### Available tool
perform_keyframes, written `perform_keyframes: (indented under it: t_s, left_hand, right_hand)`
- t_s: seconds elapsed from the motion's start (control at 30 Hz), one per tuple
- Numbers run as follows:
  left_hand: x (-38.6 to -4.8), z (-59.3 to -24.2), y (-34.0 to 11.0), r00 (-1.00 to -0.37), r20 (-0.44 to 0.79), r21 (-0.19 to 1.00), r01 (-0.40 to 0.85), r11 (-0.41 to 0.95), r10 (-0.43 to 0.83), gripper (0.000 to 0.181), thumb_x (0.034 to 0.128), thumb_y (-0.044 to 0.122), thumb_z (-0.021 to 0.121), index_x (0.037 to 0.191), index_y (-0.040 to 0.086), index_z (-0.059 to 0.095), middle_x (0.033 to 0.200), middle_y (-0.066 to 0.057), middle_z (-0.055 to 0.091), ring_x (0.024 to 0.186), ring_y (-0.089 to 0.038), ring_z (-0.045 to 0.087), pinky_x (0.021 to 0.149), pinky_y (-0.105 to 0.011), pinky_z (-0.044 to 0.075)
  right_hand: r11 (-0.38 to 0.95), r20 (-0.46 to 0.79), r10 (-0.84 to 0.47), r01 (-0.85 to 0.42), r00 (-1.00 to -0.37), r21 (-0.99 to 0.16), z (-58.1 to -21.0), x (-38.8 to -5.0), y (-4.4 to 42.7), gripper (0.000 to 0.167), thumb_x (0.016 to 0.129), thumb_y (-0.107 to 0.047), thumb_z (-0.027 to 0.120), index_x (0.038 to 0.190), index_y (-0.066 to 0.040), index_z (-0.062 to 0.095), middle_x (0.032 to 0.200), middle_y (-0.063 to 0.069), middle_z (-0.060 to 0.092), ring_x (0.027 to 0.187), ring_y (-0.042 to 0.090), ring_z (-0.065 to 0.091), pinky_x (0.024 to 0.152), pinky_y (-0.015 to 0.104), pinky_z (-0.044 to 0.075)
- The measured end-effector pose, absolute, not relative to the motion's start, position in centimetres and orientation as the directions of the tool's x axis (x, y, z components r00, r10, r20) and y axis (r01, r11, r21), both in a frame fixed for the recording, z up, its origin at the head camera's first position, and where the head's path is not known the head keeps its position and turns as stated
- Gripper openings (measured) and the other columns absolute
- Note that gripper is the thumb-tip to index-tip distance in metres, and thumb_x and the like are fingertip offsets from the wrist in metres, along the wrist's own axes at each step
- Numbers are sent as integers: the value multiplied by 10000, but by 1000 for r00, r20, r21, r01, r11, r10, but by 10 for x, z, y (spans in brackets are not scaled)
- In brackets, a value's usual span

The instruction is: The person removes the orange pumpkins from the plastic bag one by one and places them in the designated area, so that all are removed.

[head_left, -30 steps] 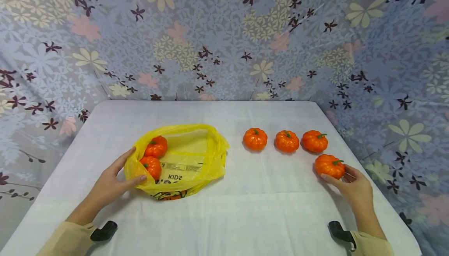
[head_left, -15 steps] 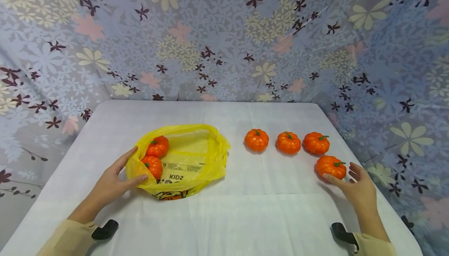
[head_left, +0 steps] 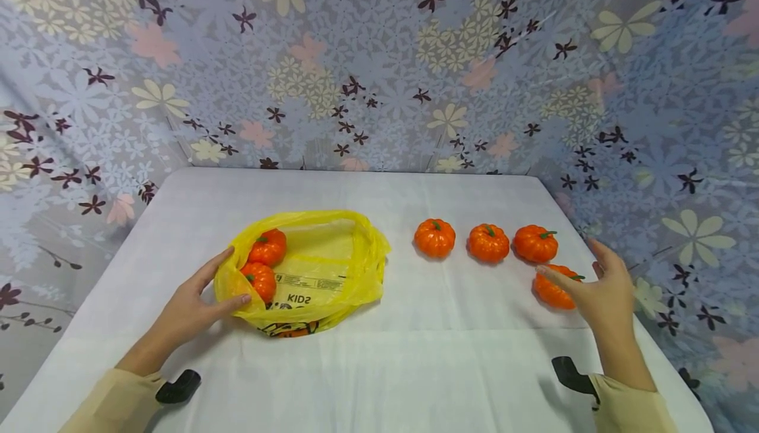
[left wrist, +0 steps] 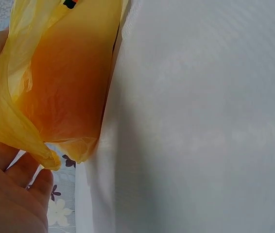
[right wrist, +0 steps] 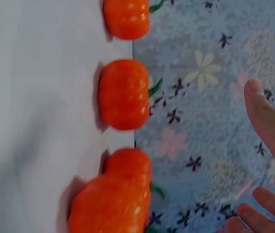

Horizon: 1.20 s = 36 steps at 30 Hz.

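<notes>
In the head view my left hand [head_left: 192,311] holds the left end of a yellow plastic bag [head_left: 369,275], its thumb at the front and its fingers at the far side. The bag lies with its mouth wide, and two small orange toy pumpkins [head_left: 268,247] sit inside at the left. My right hand [head_left: 605,291] hovers above an orange toy pumpkin [head_left: 551,290], partly covering it from the camera, and holds nothing. In the right wrist view its thumb and fingers [right wrist: 256,218] are spread apart, away from the row of pumpkins [right wrist: 124,94].
Three more toy pumpkins [head_left: 487,243] stand in a row along the right part of the white-covered table [head_left: 379,380]. A flowered cloth [head_left: 379,77] hangs behind and beside the table. Black wrist mounts [head_left: 179,387] stick out from both beige sleeves.
My right hand has let go of the front right pumpkin and risen above it, its fingers spreading. The left hand stays at the bag.
</notes>
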<state>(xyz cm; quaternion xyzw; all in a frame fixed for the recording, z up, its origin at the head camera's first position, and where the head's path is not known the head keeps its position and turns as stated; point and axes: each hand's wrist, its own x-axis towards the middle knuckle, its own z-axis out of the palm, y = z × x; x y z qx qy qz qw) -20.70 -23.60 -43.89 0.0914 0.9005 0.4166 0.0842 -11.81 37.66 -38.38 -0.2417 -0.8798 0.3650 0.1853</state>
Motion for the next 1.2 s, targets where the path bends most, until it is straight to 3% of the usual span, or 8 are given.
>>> perform_keyframes:
  t_s: [0.3, 0.53, 0.77, 1.0, 1.2]
  left_hand:
    - [-206, -435, -235, -969, -87, 757, 86, 648, 230, 1007, 855, 517, 772, 1631, 241, 192, 1646, -183, 205, 1447, -535, 180, 1021, -813, 206]
    - [-206, -436, -235, -969, -90, 757, 84, 648, 230, 1007, 855, 520, 770, 1631, 251, 189, 1647, -178, 205, 1448, -533, 182, 1019, -814, 211]
    - [-206, -435, -236, -969, -88, 752, 88, 653, 231, 1005, 856, 521, 768, 1631, 246, 191, 1646, -180, 205, 1447, -535, 184, 1019, -812, 213]
    - [-210, -432, -239, -969, -87, 747, 92, 659, 233, 1007, 857, 521, 767, 1632, 236, 190, 1643, -187, 210, 1444, -536, 191, 1018, -811, 218]
    - [-215, -429, -241, -967, -68, 750, 113, 652, 246, 999, 859, 510, 770, 1629, 214, 205, 1639, -188, 222, 1445, -531, 197, 1029, -803, 216]
  right_hand:
    - [634, 233, 454, 128, -860, -763, -379, -136, 351, 987, 776, -343, 895, 1569, -96, 362, 1588, 138, 330, 1457, 348, 305, 1156, 497, 301]
    - [658, 226, 372, 83, -900, -749, -381, -155, 326, 987, 774, -395, 888, 1549, -50, 384, 1565, 218, 358, 1421, 448, 331, 1099, 640, 332]
    - [625, 164, 275, 47, -947, -779, -384, -172, 302, 1037, 751, -412, 898, 1553, -32, 362, 1561, 191, 383, 1414, 419, 370, 1111, 560, 363]
    - [649, 155, 211, 20, -965, -760, -387, -187, 280, 1008, 745, -462, 888, 1528, -39, 413, 1531, 177, 438, 1408, 410, 379, 1109, 598, 352]
    - [624, 154, 156, -23, -976, -781, -391, -200, 256, 1001, 711, -477, 905, 1500, -50, 459, 1497, 148, 485, 1378, 352, 436, 1108, 532, 388]
